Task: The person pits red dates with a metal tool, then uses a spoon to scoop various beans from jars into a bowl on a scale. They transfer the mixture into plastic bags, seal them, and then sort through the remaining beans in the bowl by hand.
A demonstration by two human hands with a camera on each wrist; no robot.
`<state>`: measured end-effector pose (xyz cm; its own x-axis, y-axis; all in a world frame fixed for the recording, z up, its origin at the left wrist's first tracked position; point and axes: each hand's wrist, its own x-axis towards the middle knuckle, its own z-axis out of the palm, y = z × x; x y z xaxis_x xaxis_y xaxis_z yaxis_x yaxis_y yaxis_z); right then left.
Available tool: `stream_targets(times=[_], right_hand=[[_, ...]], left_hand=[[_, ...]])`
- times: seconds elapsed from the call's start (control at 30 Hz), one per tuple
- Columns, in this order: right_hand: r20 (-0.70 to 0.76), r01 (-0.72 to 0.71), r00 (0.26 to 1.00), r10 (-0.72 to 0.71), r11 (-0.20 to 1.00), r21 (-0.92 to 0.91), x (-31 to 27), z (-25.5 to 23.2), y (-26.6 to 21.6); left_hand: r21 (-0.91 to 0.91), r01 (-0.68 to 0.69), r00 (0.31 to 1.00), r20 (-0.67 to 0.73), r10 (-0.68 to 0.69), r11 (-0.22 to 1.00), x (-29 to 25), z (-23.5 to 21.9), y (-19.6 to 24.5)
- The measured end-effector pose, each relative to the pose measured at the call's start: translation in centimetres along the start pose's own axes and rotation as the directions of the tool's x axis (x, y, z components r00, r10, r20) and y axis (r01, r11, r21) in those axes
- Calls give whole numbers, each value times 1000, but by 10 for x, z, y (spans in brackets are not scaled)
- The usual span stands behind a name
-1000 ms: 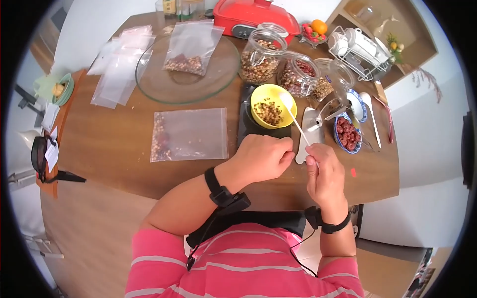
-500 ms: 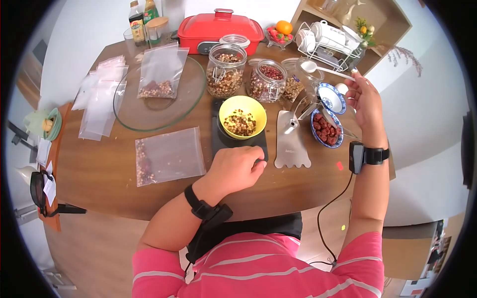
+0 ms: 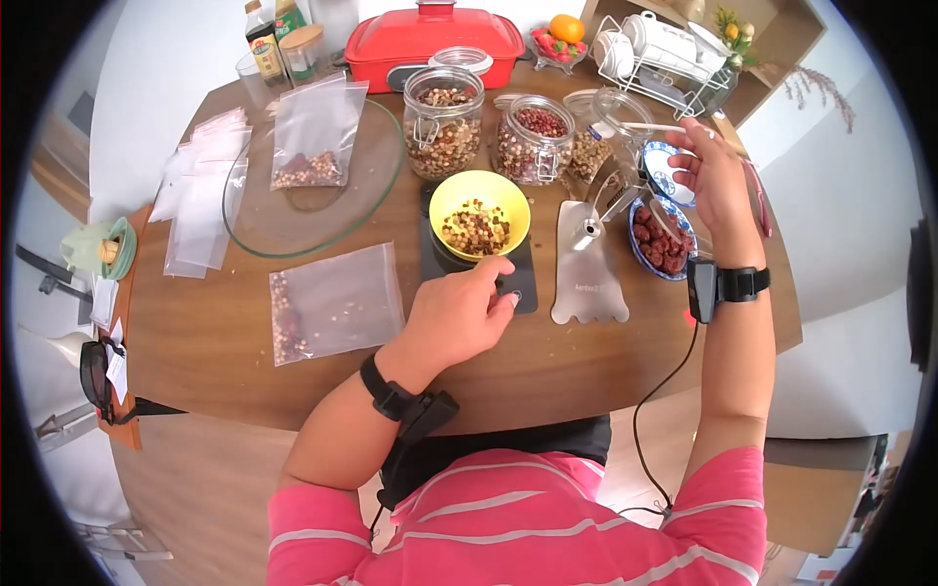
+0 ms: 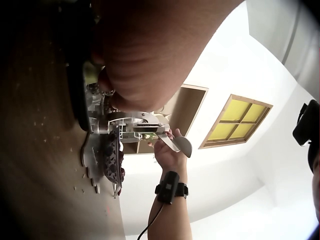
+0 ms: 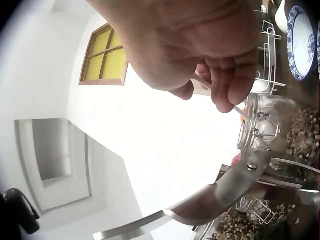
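My right hand pinches the handle of a white spoon at the back right. In the right wrist view the spoon's handle runs into the mouth of an open glass jar, its white bowl showing through the glass. That jar holds tan beans. Nothing is held by my left hand, which hovers at the front of a black scale. Its index finger reaches forward, fingertip right at the rim of a yellow bowl. Mixed beans partly cover the bowl's bottom.
Two more bean-filled jars stand behind the scale. A metal stand with a scalloped base and blue-patterned bowl of red dates lie rightward. Leftward are a bean-filled zip bag, glass platter and empty bags.
My right hand has carried the spoon from the yellow bowl to the back right, then lowered it into the jar. My left index finger has stretched out toward the bowl.
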<state>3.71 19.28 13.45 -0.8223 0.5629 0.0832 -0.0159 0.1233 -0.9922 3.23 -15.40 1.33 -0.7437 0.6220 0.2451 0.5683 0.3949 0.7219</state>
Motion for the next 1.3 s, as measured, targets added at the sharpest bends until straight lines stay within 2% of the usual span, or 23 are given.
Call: stream_targets(times=[0.23, 0.27, 0.3, 0.33, 0.37, 0.43, 0.47, 0.5, 0.53, 0.57, 0.63, 0.67, 0.73, 0.77, 0.83, 0.9, 0.93, 1.0, 1.07, 1.13, 1.17, 1.23, 1.3], right_hand=[[-12, -41, 999, 41, 999, -24, -16, 0, -3], [-142, 97, 983, -114, 988, -119, -22, -6, -5], [-250, 219, 929, -274, 949, -226, -30, -9, -8], [-283, 353, 852, -440, 883, -310, -47, -5, -17], [-299, 468, 749, -591, 792, -393, -68, 1, -21], [-237, 670, 621, -748, 662, -335, -104, 9, -8], [-159, 745, 610, -776, 630, -219, -123, 27, 6], [-89, 800, 586, -805, 593, -95, -138, 49, 19], [99, 842, 520, -848, 491, -223, -142, 67, 21], [290, 875, 454, -843, 359, -326, -143, 82, 24], [394, 737, 674, -625, 533, -416, -140, 104, 43], [395, 735, 676, -622, 537, -414, -137, 108, 52], [263, 434, 898, -354, 816, -383, -130, 115, 68], [282, 442, 891, -355, 819, -365, -126, 117, 81], [179, 262, 958, -225, 939, -222, -117, 115, 106], [200, 115, 978, -63, 960, -256, -115, 117, 105], [204, 93, 978, -45, 968, -232, -113, 118, 109], [212, 75, 977, -30, 976, -206, -111, 120, 115], [220, 79, 975, -18, 959, -271, -111, 120, 116], [234, 79, 972, -9, 954, -288, -111, 122, 114], [248, 75, 969, 3, 949, -306, -112, 123, 112], [228, 46, 973, 31, 945, -324, -110, 127, 105], [198, 19, 979, 52, 940, -342, -102, 131, 100]], left_hand=[[-23, -79, 997, 16, 79, 997, -4, 4, -1], [-61, -150, 988, 17, 151, 987, -6, 5, 3], [-97, -218, 975, 14, 220, 971, -7, 7, 7], [-191, -240, 967, 42, 252, 952, -11, 10, 12], [-188, -221, 972, 37, 232, 957, -14, 15, 16], [-198, -386, 885, 196, 422, 901, -23, 25, 22], [-195, -372, 892, 196, 408, 908, -27, 31, 23], [-211, -390, 854, 282, 437, 897, -31, 38, 23], [-229, -408, 805, 366, 467, 884, -33, 42, 22], [-228, -401, 807, 372, 460, 887, -33, 42, 22], [-137, -366, 754, 536, 379, 921, -32, 41, 21], [-137, -361, 755, 537, 375, 922, -32, 39, 22], [-149, -280, 761, 568, 314, 948, -30, 35, 24], [-133, -265, 774, 561, 293, 955, -29, 34, 24], [-130, -315, 757, 563, 331, 940, -29, 33, 23], [-102, -305, 762, 570, 307, 947, -31, 34, 23], [-101, -316, 751, 581, 314, 943, -32, 33, 23], [-79, -326, 779, 542, 315, 942, -32, 31, 21], [-68, -341, 799, 504, 327, 938, -29, 27, 18], [14, -377, 876, 330, 352, 926, -22, 15, 13], [10, -381, 875, 328, 357, 924, -20, 7, 10], [126, -217, 969, 146, 198, 968, -15, -24, 12], [222, -86, 990, -87, 108, 971, -12, -46, 6]])
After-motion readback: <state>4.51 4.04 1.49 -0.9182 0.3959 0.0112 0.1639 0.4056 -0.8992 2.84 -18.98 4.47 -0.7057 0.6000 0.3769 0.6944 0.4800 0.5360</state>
